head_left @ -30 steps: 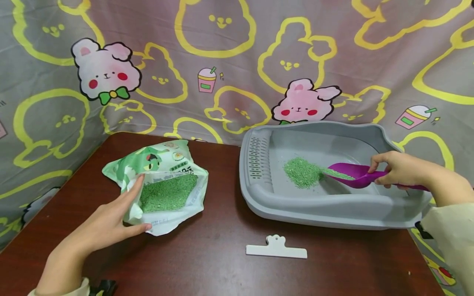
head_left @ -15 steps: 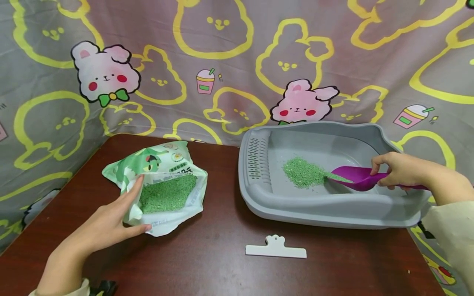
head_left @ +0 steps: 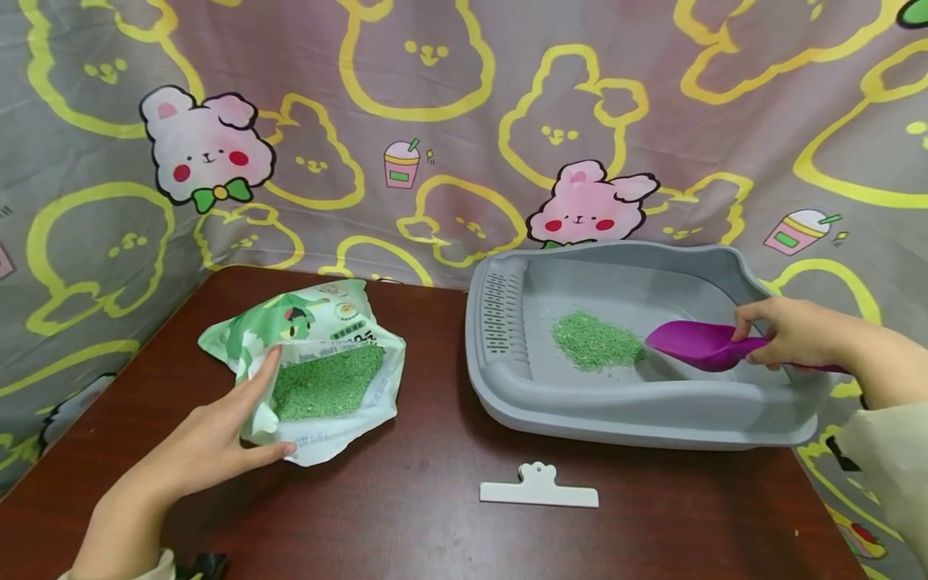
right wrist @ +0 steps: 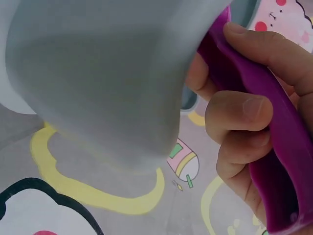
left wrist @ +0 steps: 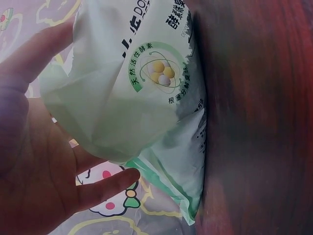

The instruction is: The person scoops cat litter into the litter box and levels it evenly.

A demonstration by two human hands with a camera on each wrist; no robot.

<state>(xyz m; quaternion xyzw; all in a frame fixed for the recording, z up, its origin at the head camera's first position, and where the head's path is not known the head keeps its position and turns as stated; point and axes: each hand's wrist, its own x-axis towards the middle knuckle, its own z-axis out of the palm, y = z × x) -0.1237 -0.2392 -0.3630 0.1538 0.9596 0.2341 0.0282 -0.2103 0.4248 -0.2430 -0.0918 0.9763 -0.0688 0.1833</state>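
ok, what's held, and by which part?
Scoop, by its handle, in the right hand. Left hand is spread at the bag, with no clear grip.

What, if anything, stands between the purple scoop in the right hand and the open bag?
The slotted end of the gray tray rises between the purple scoop and open bag; lifting over it looks necessary. The green pellet pile lies low inside, also between them.
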